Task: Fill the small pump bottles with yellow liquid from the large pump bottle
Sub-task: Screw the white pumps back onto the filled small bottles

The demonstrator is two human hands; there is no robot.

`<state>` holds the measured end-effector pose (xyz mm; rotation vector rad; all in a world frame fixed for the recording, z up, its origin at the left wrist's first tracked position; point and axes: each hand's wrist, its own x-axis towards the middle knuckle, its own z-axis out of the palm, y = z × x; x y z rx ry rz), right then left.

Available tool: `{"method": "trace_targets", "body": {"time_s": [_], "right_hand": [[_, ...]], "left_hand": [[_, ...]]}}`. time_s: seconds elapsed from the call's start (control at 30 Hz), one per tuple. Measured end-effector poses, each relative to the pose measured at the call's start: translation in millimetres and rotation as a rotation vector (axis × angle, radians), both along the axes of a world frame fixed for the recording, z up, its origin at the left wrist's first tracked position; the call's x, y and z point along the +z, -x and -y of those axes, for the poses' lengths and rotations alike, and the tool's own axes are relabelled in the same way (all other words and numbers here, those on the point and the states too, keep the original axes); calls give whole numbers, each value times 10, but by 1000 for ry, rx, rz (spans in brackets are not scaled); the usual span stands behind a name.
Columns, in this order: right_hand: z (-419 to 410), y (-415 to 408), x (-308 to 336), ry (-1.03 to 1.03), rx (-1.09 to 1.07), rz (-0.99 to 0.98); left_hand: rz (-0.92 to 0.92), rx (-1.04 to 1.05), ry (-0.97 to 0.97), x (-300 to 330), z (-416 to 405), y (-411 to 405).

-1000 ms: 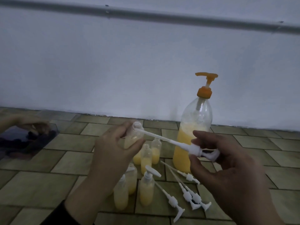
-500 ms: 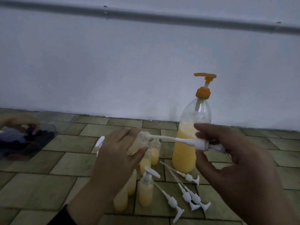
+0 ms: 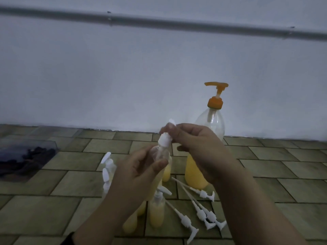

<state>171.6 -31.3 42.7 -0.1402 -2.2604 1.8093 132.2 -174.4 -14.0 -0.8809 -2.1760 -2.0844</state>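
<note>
1. well, the floor (image 3: 265, 167) is laid with dull olive-brown tiles in a brick pattern, and it meets a plain pale wall (image 3: 123, 76) with a grey pipe (image 3: 159, 22) running along it high up. the light is dim.
2. off to the left a dark clear-sided box (image 3: 26, 154) sits on the tiles, with dark bits inside that i can't make out.
3. the large pump bottle (image 3: 205, 156) stands upright near the wall, clear plastic with an orange pump head (image 3: 215, 96), yellow liquid filling its lower part.
4. the left hand (image 3: 138, 174) is curled round a small pump bottle (image 3: 160, 152), held upright above the floor in front of the large one; its upper body looks clear.
5. the right hand (image 3: 200, 147) pinches the white pump top (image 3: 165, 138) sitting at that bottle's neck with its fingers (image 3: 175, 131).
6. below the hands, several small bottles (image 3: 156, 214) with yellow liquid stand close together on the tiles, some partly hidden by the left hand.
7. just right of them lie loose white pumps (image 3: 201, 213) with long dip tubes, flat on the floor.
</note>
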Motion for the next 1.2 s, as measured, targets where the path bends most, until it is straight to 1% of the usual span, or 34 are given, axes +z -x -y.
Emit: {"method": "trace_targets", "body": {"time_s": [0.07,0.1,0.2,0.33,0.43,0.5,0.6,0.7,0.8,0.93,1.07,1.13,1.2], "right_hand": [[-4,9,-26,165,73,21],[15,16,-50,220,73,12],[48,38,-132,272,-8,-25],[55,19,-206,443,80,-5],[48,22,-266,404,13,-39],[49,26,-270,390,16,-53],[43,35,-271,473,37,-41],[47,31,-290,448,3,-60],[66,45,-307,475,26,-50],[65,64,-308,451,-42,-42],[88,87,-351,547,-12,-6],[99,91,-362,535,-44,1],[110,89,-368,549,-6,-5]], "left_hand": [[45,-51,-4,16,11,-17],[85,-70,-22,19,12,-22],[154,-81,-44,46,13,-47],[196,-43,-49,66,44,-39],[196,-55,-17,56,62,-41],[205,-72,-19,51,52,-61],[237,-60,-36,53,51,-62],[253,-68,-56,63,57,-61],[272,-66,-55,60,61,-67],[287,-55,-57,51,65,-70],[302,-52,-64,71,71,-62],[306,-58,-69,85,69,-68],[321,-57,-77,85,64,-74]]}}
